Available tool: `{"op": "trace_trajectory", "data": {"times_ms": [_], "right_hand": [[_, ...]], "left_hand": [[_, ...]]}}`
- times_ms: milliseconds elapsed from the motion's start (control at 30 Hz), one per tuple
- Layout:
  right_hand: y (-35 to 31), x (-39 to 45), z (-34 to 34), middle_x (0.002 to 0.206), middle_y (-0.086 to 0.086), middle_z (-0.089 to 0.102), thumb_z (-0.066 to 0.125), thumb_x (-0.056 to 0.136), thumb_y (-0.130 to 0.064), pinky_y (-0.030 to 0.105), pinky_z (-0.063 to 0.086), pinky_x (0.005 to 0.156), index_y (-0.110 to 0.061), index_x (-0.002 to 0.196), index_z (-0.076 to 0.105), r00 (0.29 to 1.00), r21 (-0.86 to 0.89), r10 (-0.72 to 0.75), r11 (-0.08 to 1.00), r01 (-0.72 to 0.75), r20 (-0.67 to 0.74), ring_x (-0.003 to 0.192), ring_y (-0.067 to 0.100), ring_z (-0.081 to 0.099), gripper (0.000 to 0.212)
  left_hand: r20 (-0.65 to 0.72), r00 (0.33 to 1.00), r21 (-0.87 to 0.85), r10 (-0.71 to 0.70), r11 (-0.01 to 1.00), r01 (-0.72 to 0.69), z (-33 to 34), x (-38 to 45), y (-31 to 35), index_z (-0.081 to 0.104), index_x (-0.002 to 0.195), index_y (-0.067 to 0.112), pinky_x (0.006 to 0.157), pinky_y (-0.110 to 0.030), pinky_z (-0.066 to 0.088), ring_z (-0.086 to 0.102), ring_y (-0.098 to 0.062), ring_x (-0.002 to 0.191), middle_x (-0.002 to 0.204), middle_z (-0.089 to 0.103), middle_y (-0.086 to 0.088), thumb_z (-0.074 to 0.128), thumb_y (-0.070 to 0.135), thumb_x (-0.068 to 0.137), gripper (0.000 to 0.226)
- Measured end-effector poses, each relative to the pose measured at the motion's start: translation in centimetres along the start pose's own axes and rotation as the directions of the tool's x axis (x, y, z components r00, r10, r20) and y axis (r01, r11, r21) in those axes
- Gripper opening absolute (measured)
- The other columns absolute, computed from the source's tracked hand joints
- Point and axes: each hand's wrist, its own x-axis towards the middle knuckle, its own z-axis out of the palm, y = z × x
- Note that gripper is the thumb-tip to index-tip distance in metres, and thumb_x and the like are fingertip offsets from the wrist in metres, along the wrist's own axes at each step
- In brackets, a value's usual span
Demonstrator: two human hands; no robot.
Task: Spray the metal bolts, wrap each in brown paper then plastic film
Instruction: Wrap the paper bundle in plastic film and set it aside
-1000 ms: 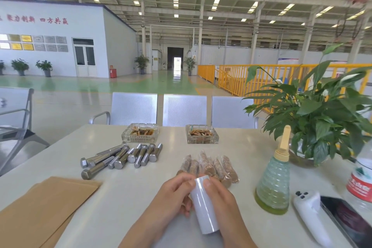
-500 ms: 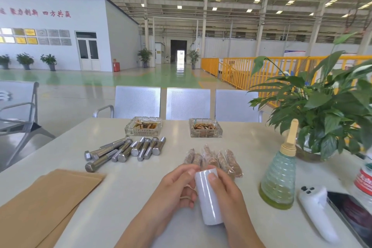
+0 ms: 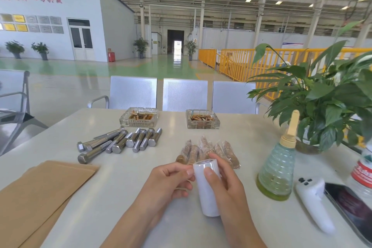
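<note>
A white roll of plastic film (image 3: 206,189) stands tilted above the table in front of me. My right hand (image 3: 225,183) grips it from the right, thumb on its front. My left hand (image 3: 169,182) pinches at the roll's upper left edge with thumb and fingertips. Several bare metal bolts (image 3: 118,143) lie in a loose row at the left middle of the table. Several bolts wrapped in brown paper and film (image 3: 209,150) lie just beyond my hands. Brown paper sheets (image 3: 42,191) are stacked at the near left. A green spray bottle (image 3: 276,167) stands to the right.
Two glass ashtrays (image 3: 138,117) (image 3: 202,119) sit at the table's far side. A potted plant (image 3: 326,98) fills the right. A white controller (image 3: 314,201), a phone (image 3: 350,207) and a water bottle (image 3: 362,175) lie near right. Metal chairs (image 3: 184,94) line the far edge.
The view has tilted up a little. My hands have kept their hold on the film roll, with the left fingers shifting slightly along its upper edge.
</note>
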Motion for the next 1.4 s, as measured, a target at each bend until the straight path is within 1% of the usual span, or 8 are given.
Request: {"op": "trace_trajectory", "data": {"times_ms": [133,233,433,667,767,933,1033,1400], "right_hand": [[-0.2,0.0,0.1,0.112,-0.02,0.074,0.061,0.082,-0.053,0.011,0.051,0.073,-0.041,0.119,0.07,0.998,0.032,0.055,0.998,-0.056,0.035,0.1,-0.002,0.069,0.04],[-0.2,0.0,0.5,0.107,-0.01,0.077,0.055,0.085,-0.052,0.015,0.051,0.071,-0.043,0.111,0.073,0.991,0.003,0.1,0.995,-0.101,0.088,0.096,0.009,0.072,0.033],[-0.2,-0.1,0.7,0.11,-0.026,0.072,0.055,0.086,-0.054,0.01,0.05,0.075,-0.056,0.107,0.069,0.992,-0.05,0.071,0.997,-0.066,0.104,0.1,-0.002,0.069,0.025],[0.0,-0.1,0.3,0.116,-0.021,0.072,0.053,0.088,-0.055,0.021,0.051,0.084,-0.05,0.115,0.068,0.995,-0.083,0.059,0.995,-0.052,0.083,0.107,0.0,0.067,0.031],[-0.2,-0.4,0.5,0.113,-0.025,0.072,0.058,0.091,-0.054,0.012,0.051,0.078,-0.056,0.111,0.068,0.995,-0.104,0.044,0.994,-0.034,0.09,0.104,-0.004,0.067,0.022],[-0.2,-0.7,0.5,0.115,-0.026,0.071,0.063,0.089,-0.056,0.022,0.055,0.087,-0.056,0.115,0.066,0.998,-0.145,0.015,0.989,-0.007,0.057,0.108,-0.002,0.067,0.026],[0.0,-0.9,0.3,0.118,-0.026,0.07,0.06,0.086,-0.059,0.032,0.055,0.096,-0.049,0.121,0.066,1.0,-0.183,-0.011,0.983,0.016,0.028,0.111,-0.001,0.066,0.037],[0.1,-0.8,0.1,0.115,-0.025,0.071,0.059,0.085,-0.062,0.025,0.053,0.088,-0.052,0.118,0.067,1.0,-0.182,-0.007,0.983,0.012,0.028,0.107,-0.002,0.067,0.036]], "left_hand": [[0.021,0.999,0.001,0.031,1.0,-0.032,0.5,-0.1,0.3,0.077,0.107,0.019,0.059,-0.029,0.051,0.06,-0.019,0.066,0.092,0.067,-0.009,0.083,0.03,0.081,0.028],[0.044,0.994,0.15,0.103,0.983,-0.108,0.9,-0.2,0.4,0.075,0.113,0.027,0.058,-0.031,0.046,0.052,-0.019,0.059,0.082,0.056,-0.01,0.07,0.037,0.083,0.031],[0.017,0.984,0.273,0.179,0.946,-0.176,0.9,-0.2,0.1,0.074,0.095,0.021,0.054,-0.027,0.043,0.05,-0.018,0.055,0.073,0.051,-0.006,0.068,0.046,0.083,0.028],[0.094,0.979,0.333,0.18,0.921,-0.202,0.8,-0.2,0.1,0.073,0.104,0.021,0.054,-0.03,0.047,0.054,-0.02,0.058,0.081,0.054,-0.012,0.056,0.033,0.089,0.025],[0.075,0.971,0.411,0.228,0.88,-0.238,0.9,-0.4,0.3,0.071,0.101,0.02,0.054,-0.029,0.043,0.051,-0.02,0.053,0.08,0.05,-0.019,0.055,0.038,0.091,0.026],[0.107,0.949,0.53,0.297,0.791,-0.308,1.3,-1.2,0.2,0.061,0.083,0.024,0.057,-0.031,0.034,0.037,-0.015,0.057,0.059,0.042,0.009,0.047,0.049,0.09,0.029],[0.133,0.946,0.527,0.294,0.787,-0.319,1.4,-1.4,0.2,0.049,0.076,0.025,0.058,-0.027,0.033,0.038,-0.01,0.057,0.059,0.043,0.013,0.042,0.037,0.094,0.024],[0.168,0.963,0.482,0.212,0.834,-0.268,1.2,-1.3,-0.2,0.046,0.083,0.018,0.049,-0.026,0.035,0.036,-0.015,0.048,0.051,0.041,0.004,0.039,0.038,0.098,0.026]]}}
